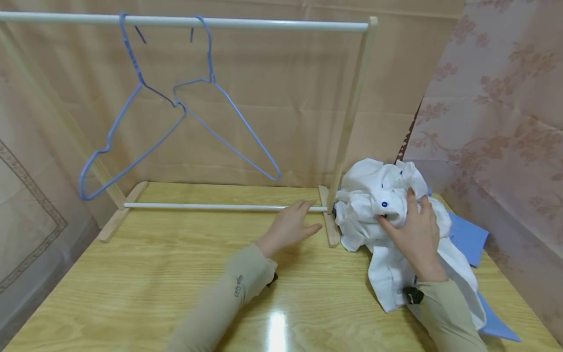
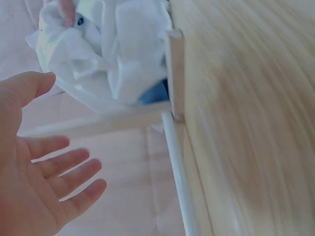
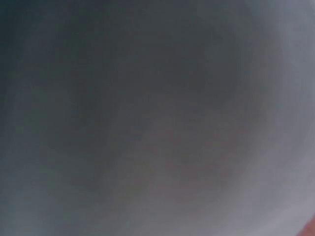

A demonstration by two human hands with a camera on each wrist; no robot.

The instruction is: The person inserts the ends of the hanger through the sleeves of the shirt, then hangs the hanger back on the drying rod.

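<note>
A crumpled white shirt (image 1: 365, 205) with dark blue buttons lies in a heap on the right of the table. My right hand (image 1: 418, 234) is on top of it, gripping a bunch of its cloth between thumb and fingers; the fingertips are partly sunk in the folds. Left of the shirt, my left hand (image 1: 290, 225) hovers by the rack's lower bar with nothing in it. Its fingers (image 2: 74, 164) are spread and loosely bent in the left wrist view. The right wrist view is dark and blurred, blocked by close cloth.
Two blue wire hangers (image 1: 115, 132) hang from the top rod (image 1: 281, 23) of a wooden rack, whose right foot (image 1: 331, 230) stands close beside the shirt. Blue cloth (image 1: 468, 237) sticks out from under the shirt. Curtains enclose the table (image 1: 145, 293).
</note>
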